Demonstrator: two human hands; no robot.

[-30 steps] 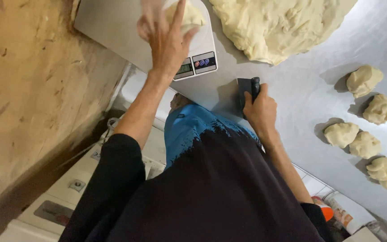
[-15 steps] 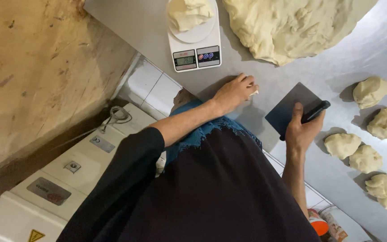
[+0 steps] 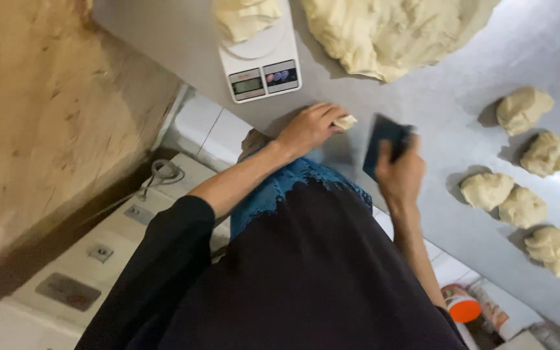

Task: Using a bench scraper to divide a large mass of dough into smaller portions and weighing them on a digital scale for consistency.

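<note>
L hand [image 3: 306, 129] fingers pinch soft dough scrap [image 3: 345, 122]; R hand [image 3: 400, 172] fingers grip flat dark scraper [image 3: 384, 139].

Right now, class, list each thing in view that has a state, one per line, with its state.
Left hand: resting on the table, fingers pinching a small dough scrap.
Right hand: gripping a dark scraper, tilted.
Scale: display lit, loaded with a dough piece.
Large dough mass: undivided.
Dough portions: cut, lying separately on the table.
</note>
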